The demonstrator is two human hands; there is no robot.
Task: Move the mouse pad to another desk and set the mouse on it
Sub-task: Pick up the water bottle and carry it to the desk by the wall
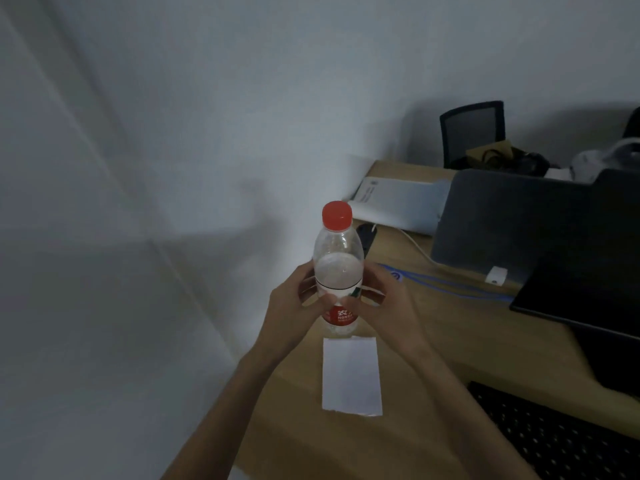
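Both of my hands hold a clear plastic water bottle (pixel 338 265) with a red cap and a red label, upright above the wooden desk (pixel 433 348). My left hand (pixel 294 306) grips its left side and my right hand (pixel 388 306) its right side. A white rectangular sheet or pad (pixel 350 374) lies flat on the desk just below the bottle. No mouse shows in the head view.
A dark monitor back (pixel 512 223) and a black panel (pixel 588 292) stand at the right. A black keyboard (pixel 561 434) sits at the lower right. White papers (pixel 398 202), a white cable (pixel 415 247) and a black chair (pixel 472 129) are farther back. A white wall fills the left.
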